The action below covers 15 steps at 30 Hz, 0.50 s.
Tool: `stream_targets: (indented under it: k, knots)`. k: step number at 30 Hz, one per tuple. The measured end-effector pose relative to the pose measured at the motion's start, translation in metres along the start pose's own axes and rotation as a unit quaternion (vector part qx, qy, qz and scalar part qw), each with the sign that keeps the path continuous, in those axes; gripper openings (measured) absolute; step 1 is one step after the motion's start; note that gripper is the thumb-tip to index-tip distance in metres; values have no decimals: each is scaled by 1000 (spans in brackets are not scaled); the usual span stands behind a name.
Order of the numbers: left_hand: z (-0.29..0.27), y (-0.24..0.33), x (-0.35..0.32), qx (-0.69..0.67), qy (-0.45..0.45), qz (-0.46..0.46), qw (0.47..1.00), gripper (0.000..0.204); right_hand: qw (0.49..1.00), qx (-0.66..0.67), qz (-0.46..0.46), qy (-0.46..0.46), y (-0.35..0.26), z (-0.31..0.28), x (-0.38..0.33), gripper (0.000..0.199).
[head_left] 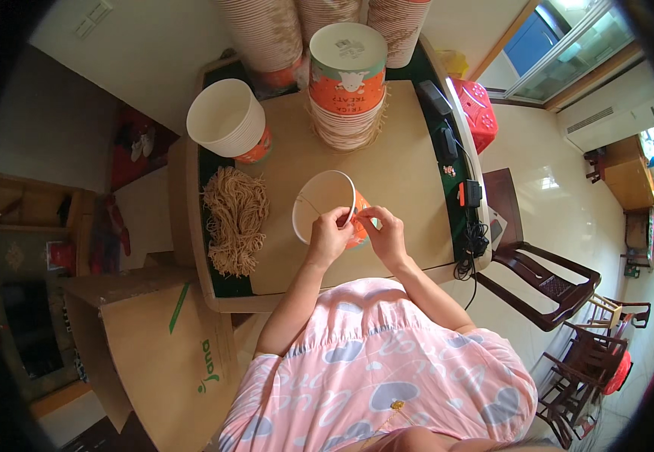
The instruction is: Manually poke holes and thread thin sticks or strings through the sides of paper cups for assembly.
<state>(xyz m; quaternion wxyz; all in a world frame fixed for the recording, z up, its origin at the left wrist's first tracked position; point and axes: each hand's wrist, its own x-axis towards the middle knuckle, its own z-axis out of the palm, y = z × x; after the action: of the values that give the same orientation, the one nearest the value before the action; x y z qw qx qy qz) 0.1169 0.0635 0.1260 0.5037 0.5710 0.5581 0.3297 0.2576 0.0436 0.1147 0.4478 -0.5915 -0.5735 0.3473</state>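
Observation:
An orange and white paper bucket (318, 203) lies tilted on the brown table (402, 173), its open mouth facing me. My left hand (329, 235) pinches the bucket's near rim. My right hand (384, 235) is closed at the rim beside it, fingertips almost touching the left hand. A thin string handle arcs across the mouth of the bucket. A bundle of tan twine strings (234, 218) lies on the table to the left of my hands.
A stack of upright buckets (227, 119) stands at the table's back left, an upside-down stack (347, 79) at back centre, taller stacks behind. Black devices and cables (466, 218) line the right edge. A cardboard box (157, 346) sits lower left, wooden chairs (560, 290) to the right.

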Motion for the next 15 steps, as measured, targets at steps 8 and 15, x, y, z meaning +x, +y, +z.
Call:
stream_targets:
  k: [8,15]
  knots:
    - [1,0,0,-5,2,3,1000,19,1000,-21,-12,8,-2,0,1,9]
    - [-1,-6,5,-5,-14,-12,1000,17,999,-16,-30,13,0,-3,0,9]
